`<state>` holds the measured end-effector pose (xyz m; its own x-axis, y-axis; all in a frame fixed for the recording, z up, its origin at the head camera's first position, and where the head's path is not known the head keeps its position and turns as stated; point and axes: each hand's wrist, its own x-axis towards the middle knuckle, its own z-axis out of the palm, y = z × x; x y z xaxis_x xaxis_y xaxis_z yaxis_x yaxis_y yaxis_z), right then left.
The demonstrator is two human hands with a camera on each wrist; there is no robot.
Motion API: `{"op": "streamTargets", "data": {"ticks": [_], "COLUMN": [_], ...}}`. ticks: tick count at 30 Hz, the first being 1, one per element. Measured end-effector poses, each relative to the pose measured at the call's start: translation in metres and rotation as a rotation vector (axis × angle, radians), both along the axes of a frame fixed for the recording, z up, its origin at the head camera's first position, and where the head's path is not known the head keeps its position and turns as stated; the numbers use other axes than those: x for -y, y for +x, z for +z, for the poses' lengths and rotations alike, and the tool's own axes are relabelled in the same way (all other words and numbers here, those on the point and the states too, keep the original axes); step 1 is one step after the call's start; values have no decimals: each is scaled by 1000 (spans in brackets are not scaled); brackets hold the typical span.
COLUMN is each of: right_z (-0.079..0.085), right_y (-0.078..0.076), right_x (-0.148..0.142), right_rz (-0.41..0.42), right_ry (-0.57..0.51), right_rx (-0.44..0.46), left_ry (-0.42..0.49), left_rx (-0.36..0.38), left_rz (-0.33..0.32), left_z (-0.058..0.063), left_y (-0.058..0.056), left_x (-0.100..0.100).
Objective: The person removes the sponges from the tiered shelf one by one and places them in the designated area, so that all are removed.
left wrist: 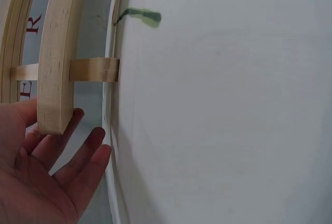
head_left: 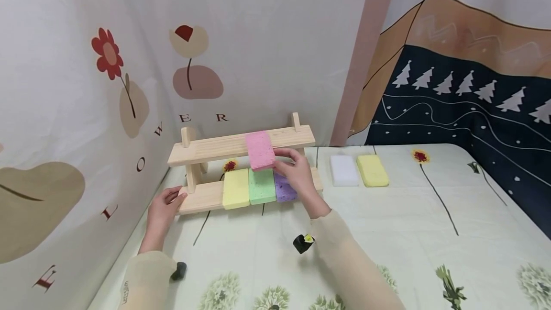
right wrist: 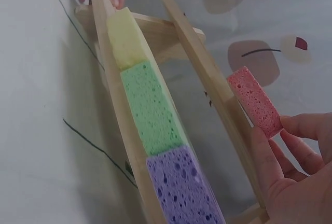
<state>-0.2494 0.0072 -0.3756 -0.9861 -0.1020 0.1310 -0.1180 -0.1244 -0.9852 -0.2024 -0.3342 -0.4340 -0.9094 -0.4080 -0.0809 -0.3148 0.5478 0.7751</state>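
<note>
My right hand (head_left: 297, 173) pinches one edge of a pink sponge (head_left: 260, 150) between thumb and fingers. The sponge is at the upper board of a two-tier wooden shelf (head_left: 206, 149); in the right wrist view the pink sponge (right wrist: 254, 99) overlaps that board's edge, and I cannot tell whether it bears weight there. Along the lower board stand a yellow sponge (head_left: 236, 189), a green sponge (head_left: 262, 186) and a purple sponge (head_left: 284, 189), side by side. My left hand (head_left: 162, 209) grips the lower board's left end, its thumb and fingers on opposite sides in the left wrist view.
Right of the shelf, a white sponge (head_left: 344, 171) and another yellow sponge (head_left: 372, 171) lie on the flower-printed tablecloth (head_left: 400, 214). A printed curtain (head_left: 267, 51) hangs close behind the shelf. Small black objects (head_left: 303, 243) show near both forearms.
</note>
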Motion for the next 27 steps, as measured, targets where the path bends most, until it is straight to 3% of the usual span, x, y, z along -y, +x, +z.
{"op": "streamTargets", "data": {"ticks": [12, 27], "right_z": [5, 0], "right_y": [5, 5], "right_x": [-26, -56], "right_rz": [-46, -102], "right_ry": [14, 97], "right_rx": [-17, -14], "left_ry": [3, 13], "left_rx": [-5, 8], "left_rz": [6, 13], "left_z": [0, 1], "left_y": [1, 0], "left_x": [-1, -1]}}
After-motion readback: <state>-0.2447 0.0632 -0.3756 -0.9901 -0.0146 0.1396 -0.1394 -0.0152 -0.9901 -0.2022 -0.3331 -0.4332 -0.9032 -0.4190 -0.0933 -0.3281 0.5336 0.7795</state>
